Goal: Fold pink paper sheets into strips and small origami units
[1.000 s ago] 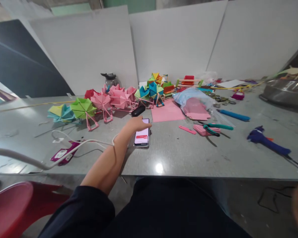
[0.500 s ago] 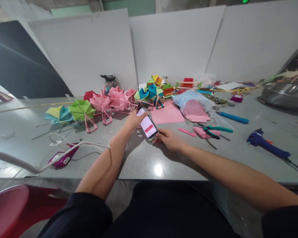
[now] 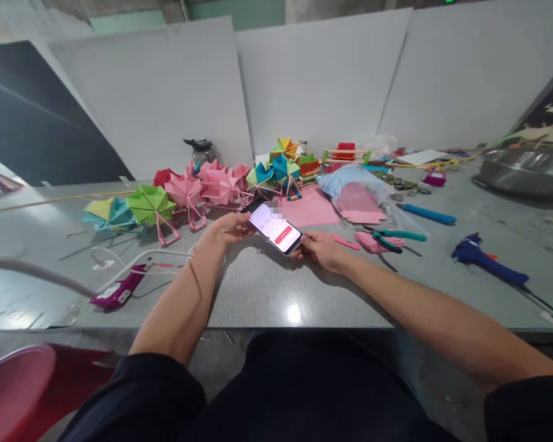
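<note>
A smartphone (image 3: 275, 228) with a lit screen and a red button is held tilted above the table between both my hands. My left hand (image 3: 234, 227) grips its upper left end with the fingers closed. At the lower right end, my right hand (image 3: 320, 248) pinches the phone's edge. Pink sheets (image 3: 311, 205) lie just behind the phone. Right of my right hand are a thin pink strip (image 3: 345, 242), a stack of small pink pieces (image 3: 366, 241) and teal-handled pliers (image 3: 403, 234) resting on the stack.
Folded paper umbrellas (image 3: 152, 205) in several colours stand at the back left. A purple power strip (image 3: 120, 291) and white cable lie left. On the right are a blue glue gun (image 3: 493, 263), a blue tool (image 3: 428, 213), a plastic bag (image 3: 350, 184) and a metal bowl (image 3: 529, 172).
The phone has turned to lie more sideways. My left hand has moved left, its thumb off the screen, to the phone's end. My right hand still holds the other end.
</note>
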The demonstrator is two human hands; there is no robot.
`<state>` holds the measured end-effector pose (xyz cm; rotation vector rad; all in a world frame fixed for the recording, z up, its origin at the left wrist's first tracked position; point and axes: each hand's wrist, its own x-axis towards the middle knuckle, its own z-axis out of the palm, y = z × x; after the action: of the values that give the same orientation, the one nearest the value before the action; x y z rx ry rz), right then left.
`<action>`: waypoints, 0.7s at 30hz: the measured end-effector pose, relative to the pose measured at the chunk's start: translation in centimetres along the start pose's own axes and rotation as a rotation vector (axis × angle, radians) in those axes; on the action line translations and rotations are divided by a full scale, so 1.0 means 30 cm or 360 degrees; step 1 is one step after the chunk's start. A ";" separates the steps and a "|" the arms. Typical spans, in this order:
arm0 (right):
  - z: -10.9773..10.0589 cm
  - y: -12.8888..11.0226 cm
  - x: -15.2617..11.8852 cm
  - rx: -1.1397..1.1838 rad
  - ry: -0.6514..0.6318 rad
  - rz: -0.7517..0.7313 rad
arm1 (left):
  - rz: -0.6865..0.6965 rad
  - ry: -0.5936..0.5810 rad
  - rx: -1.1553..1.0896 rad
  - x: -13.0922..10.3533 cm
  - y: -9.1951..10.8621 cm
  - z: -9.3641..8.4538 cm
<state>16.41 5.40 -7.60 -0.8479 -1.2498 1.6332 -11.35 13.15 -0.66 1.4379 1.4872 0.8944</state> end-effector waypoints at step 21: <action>0.030 -0.006 -0.023 -0.0046 -0.0171 0.0175 | 0.0027 0.0138 -0.0025 0.027 -0.036 0.065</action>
<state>15.90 4.47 -7.20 -0.8697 -1.3233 1.7722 -9.92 13.75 -2.48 1.4176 1.5301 0.9875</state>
